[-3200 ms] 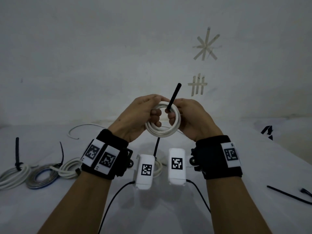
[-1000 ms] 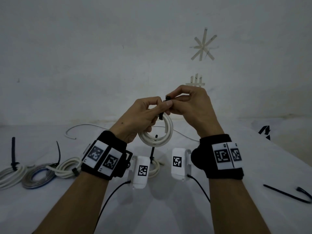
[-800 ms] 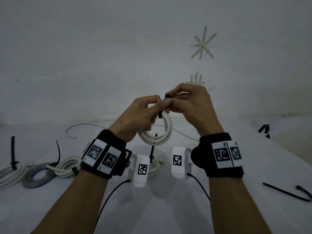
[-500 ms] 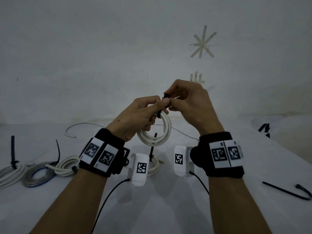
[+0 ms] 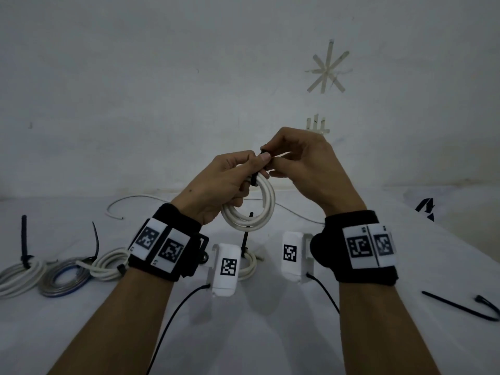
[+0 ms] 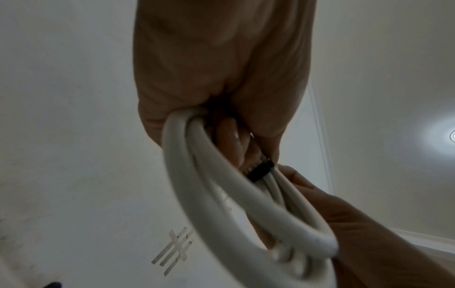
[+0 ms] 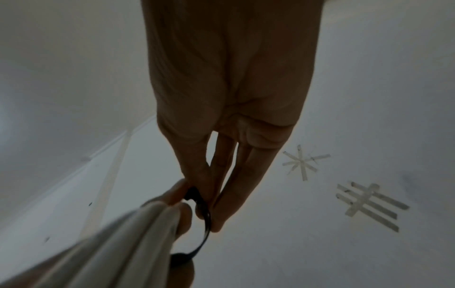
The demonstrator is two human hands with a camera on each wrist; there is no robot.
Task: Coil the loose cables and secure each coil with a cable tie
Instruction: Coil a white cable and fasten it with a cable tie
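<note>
A white cable coil hangs in the air in front of me, gripped at its upper left by my left hand. A black cable tie wraps the coil's top. My right hand pinches the tie just above the coil, thumb and fingertips close to my left thumb. In the left wrist view the coil runs under my palm, with the black tie crossing its strands. The right wrist view shows the curved tie between my right fingertips and the coil.
Tied coils lie on the white table at the left: a white one, a grey-blue one and a white one. Another tied coil lies under my hands. A loose white cable lies behind, spare black ties at right.
The tie's long tail, sticking up 3.2 s ago, has been bent over and is now pinched at the coil's top. Over the last second both hands rose slightly.
</note>
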